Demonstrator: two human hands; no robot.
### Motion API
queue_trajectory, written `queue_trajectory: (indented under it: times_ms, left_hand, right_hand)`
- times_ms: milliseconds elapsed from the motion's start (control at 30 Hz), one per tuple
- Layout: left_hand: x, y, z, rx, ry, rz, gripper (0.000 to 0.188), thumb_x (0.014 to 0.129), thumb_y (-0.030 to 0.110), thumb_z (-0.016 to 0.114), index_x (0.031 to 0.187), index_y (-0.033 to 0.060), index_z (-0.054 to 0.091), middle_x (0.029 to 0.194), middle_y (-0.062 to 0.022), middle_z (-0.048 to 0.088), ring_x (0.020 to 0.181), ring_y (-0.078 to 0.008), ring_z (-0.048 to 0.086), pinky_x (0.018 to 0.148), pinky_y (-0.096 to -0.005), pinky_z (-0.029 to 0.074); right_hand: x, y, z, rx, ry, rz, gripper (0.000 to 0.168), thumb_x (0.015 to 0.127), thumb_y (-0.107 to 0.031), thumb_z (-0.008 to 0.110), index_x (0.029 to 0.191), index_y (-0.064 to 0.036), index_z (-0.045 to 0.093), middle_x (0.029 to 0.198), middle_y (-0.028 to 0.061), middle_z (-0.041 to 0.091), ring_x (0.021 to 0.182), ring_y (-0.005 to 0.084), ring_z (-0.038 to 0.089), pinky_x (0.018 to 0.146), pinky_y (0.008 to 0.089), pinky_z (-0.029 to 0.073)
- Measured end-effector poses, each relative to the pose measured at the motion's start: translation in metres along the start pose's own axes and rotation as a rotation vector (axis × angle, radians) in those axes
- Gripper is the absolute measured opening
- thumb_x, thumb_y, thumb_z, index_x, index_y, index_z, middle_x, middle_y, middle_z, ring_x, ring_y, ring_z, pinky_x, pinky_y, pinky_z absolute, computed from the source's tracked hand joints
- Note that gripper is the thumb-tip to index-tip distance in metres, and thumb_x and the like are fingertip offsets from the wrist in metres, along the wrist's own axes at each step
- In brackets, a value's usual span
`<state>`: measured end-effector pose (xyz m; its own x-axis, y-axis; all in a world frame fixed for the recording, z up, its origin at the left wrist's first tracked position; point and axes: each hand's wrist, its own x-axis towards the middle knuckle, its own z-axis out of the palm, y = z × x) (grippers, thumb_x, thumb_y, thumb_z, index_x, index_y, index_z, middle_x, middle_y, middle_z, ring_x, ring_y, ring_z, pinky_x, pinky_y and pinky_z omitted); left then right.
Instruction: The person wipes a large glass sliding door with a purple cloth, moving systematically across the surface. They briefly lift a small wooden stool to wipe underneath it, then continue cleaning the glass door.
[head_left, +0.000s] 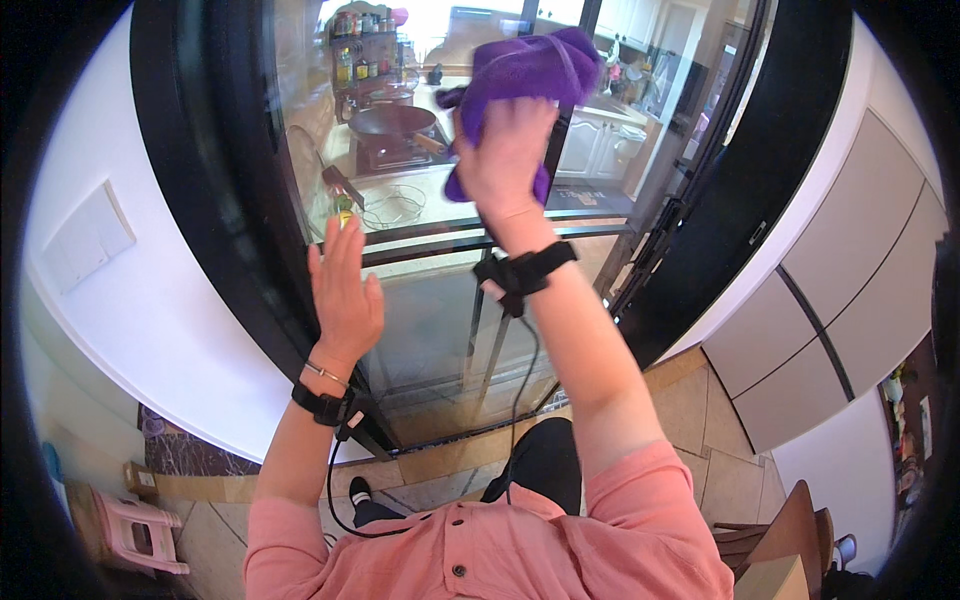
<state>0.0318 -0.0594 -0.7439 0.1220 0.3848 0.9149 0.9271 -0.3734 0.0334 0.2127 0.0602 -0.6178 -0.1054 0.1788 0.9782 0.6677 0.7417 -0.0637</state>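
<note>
A purple cloth (525, 71) is pressed under my right hand (506, 154) against the upper glass pane of a black-framed glass door (420, 289). The hand and cloth are slightly blurred, and the fingertips are partly lost in the folds. My left hand (346, 296) is raised at the door's left side, palm towards the glass, fingers extended and holding nothing. Whether its fingertips touch the glass or the frame, I cannot tell. Both wrists carry black straps with cables.
Through the glass stand a wok (394, 122) on a stove, a spice rack (364, 60) and white cabinets (592, 146). A pink-white plastic stool (139, 532) is at lower left. On the right are grey cabinet doors (847, 247) and a brown chair (780, 536).
</note>
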Motion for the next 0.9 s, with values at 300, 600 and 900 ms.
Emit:
queue_trajectory:
  times_ms: [300, 600, 900]
  left_hand:
    - [-0.023, -0.038, -0.016, 0.251, -0.001, -0.090, 0.056, 0.091, 0.016, 0.048, 0.143, 0.0057, 0.031, 0.152, -0.0124, 0.030, 0.143, -0.0386, 0.020, 0.109, -0.0623, 0.013]
    - [-0.032, -0.041, -0.017, 0.358, -0.064, -0.073, 0.060, 0.086, 0.010, 0.054, 0.143, 0.0071, 0.035, 0.153, -0.0080, 0.029, 0.144, -0.0352, 0.019, 0.110, -0.0612, 0.012]
    - [-0.021, -0.039, -0.036, 0.588, -0.002, 0.019, 0.055, 0.084, 0.011, 0.058, 0.138, 0.0134, 0.047, 0.150, -0.0036, 0.037, 0.144, -0.0301, 0.022, 0.110, -0.0549, -0.016]
  right_hand:
    - [-0.225, 0.006, 0.010, -0.024, -0.587, -0.369, 0.022, 0.080, -0.015, 0.055, 0.100, -0.021, 0.063, 0.114, 0.0019, 0.058, 0.093, 0.0215, 0.059, 0.106, 0.0641, 0.026]
    - [-0.020, 0.042, -0.019, -0.077, 0.257, 0.129, 0.051, 0.076, -0.004, 0.062, 0.122, 0.010, 0.045, 0.133, 0.0301, 0.040, 0.121, 0.0502, 0.038, 0.109, 0.0516, 0.025]
    - [-0.255, -0.022, 0.027, 0.029, -0.591, -0.393, 0.024, 0.080, -0.016, 0.057, 0.102, -0.021, 0.066, 0.117, 0.0031, 0.056, 0.100, 0.0286, 0.056, 0.100, 0.0671, 0.029]
